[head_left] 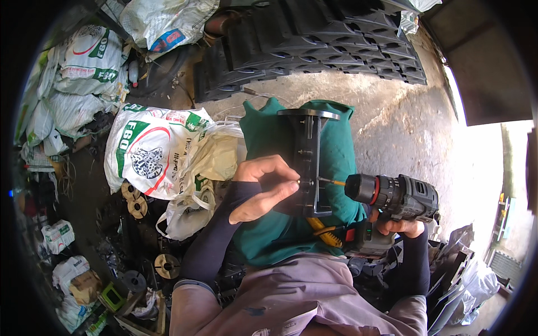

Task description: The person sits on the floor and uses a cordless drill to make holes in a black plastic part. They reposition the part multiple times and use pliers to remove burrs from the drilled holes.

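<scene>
A black frame-like part with a rounded plate at its far end lies across my green-trousered lap. Several small metal fasteners show along its bar. My left hand is at the part's left side, thumb and forefinger pinched together against the bar; whatever small piece they hold is too small to name. In my right hand is a black cordless drill, gripped by its handle and pointing left. Its thin bit reaches the right side of the bar, opposite my left fingertips.
White printed sacks stand to the left, with cardboard-coloured spools on the cluttered floor near them. Stacked black ridged panels lie at the far side. A yellow-handled tool rests by my lap; plastic-wrapped sheets stand at the lower right.
</scene>
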`<act>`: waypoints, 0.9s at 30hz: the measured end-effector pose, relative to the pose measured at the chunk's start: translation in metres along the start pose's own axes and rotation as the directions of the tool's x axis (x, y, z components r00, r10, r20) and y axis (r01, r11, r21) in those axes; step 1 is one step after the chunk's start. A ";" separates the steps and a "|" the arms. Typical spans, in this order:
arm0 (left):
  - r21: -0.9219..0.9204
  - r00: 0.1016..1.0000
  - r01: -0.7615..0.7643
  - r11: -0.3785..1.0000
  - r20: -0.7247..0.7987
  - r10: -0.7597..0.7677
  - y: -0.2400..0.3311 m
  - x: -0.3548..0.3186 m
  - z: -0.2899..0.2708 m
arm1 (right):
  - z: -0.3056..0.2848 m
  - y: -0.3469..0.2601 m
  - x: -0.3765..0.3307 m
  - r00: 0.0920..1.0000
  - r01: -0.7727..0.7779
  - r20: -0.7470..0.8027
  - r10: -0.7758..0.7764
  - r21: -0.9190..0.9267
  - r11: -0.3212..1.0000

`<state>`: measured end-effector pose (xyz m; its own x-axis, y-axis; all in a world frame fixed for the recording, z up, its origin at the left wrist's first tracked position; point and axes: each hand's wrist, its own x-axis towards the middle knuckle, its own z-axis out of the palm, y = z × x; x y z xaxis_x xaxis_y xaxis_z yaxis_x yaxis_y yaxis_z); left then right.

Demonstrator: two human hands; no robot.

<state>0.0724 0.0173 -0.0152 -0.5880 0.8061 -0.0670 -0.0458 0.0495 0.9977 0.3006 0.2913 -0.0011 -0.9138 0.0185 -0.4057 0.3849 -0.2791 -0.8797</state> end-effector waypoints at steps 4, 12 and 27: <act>0.011 1.000 0.001 1.000 -0.014 -0.001 0.000 0.001 0.000 | -0.006 0.004 0.001 0.999 -0.008 0.036 0.008 -0.003 1.000; -0.011 1.000 0.020 1.000 -0.021 -0.020 -0.001 0.000 -0.001 | 0.002 -0.006 0.001 0.998 -0.042 -0.033 0.044 0.068 0.997; -0.022 0.999 0.028 0.999 -0.026 -0.029 -0.001 -0.001 -0.001 | -0.012 0.006 0.008 0.994 -0.113 -0.009 0.113 -0.021 0.993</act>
<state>0.0724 0.0163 -0.0161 -0.6072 0.7887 -0.0960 -0.0800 0.0595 0.9950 0.2972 0.3016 -0.0128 -0.8631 -0.0044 -0.5050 0.4887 -0.2592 -0.8331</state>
